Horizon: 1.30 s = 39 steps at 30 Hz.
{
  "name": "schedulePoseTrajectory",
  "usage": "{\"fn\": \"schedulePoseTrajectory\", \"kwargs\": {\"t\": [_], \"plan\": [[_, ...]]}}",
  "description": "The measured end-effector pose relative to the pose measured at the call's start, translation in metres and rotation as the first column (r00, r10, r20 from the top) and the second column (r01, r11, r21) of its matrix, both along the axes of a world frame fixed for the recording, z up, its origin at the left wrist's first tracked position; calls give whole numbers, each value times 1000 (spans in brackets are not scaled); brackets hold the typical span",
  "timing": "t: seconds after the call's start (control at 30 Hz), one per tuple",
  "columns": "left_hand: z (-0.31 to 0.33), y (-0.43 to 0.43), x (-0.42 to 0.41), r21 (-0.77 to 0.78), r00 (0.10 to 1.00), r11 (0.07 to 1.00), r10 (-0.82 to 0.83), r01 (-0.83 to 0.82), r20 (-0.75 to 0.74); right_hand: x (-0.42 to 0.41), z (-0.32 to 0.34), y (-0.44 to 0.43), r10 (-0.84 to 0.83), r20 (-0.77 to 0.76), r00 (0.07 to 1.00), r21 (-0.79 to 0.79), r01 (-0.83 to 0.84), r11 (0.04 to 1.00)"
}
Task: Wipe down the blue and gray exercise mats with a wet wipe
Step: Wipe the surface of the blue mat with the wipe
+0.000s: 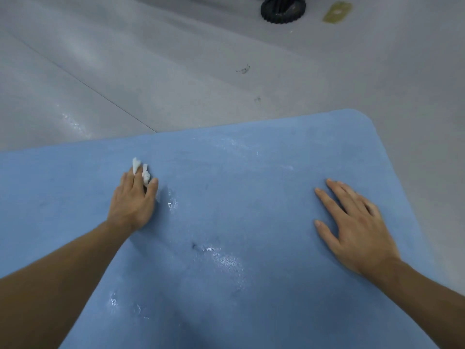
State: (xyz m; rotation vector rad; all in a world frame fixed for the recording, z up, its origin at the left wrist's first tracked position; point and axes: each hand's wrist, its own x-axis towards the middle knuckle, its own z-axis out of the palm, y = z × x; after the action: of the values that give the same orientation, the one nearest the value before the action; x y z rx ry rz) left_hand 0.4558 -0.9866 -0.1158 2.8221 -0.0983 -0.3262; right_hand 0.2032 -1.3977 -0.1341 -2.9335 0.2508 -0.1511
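Head view shows my left hand [134, 200] bunched round the wipe [141, 170], pressing it onto the blue mat [251, 210] near its far edge; I judge that grip keeps the wad under firm scrubbing pressure. My right hand [352, 230] lies flat, fingers spread, on the mat, likely pinning it to the floor [176, 71]. No gray mat shows.

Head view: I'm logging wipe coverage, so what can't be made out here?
The wet wipe: mostly hidden under the left hand; only white tufts show past its fingers.
The blue mat: cut off by the left and bottom edges.
The black ridged object: cut by the top edge; unidentifiable.
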Motion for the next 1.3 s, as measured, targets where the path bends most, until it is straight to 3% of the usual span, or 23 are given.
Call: {"fn": "schedulePoseTrajectory", "kwargs": {"t": [0.1,0.2,0.37,0.47,0.7,0.9,1.03,1.13,1.3], "plan": [[2,-16,-13,-63,996,994,-84,85,19,0,0,0,0,-11,1000,0,0,1000],[4,-54,-44,-66,959,957,-280,283,48,0,0,0,1,-18,1000,0,-1,1000],[3,-122,-115,-25,769,769,-636,638,71,0,1,1,-8,-18,1000,8,8,1000],[-6,-135,-154,-14,683,683,-729,730,55,-1,2,1,-14,-35,999,11,15,1000],[1,-87,-108,16,784,784,-621,621,-14,0,4,2,-10,-49,999,6,11,1000],[8,-23,-58,37,963,962,-268,269,-41,-1,2,0,-11,-50,999,3,11,1000],[5,1,-50,2,996,997,-80,80,-45,-1,2,0,-8,-47,999,3,8,1000],[4,-14,-70,-99,990,985,-137,138,9,-1,1,0,-8,-51,999,5,8,1000],[6,-59,-141,-75,860,857,-506,509,58,-1,1,0,-6,-65,998,-1,6,1000]]}}
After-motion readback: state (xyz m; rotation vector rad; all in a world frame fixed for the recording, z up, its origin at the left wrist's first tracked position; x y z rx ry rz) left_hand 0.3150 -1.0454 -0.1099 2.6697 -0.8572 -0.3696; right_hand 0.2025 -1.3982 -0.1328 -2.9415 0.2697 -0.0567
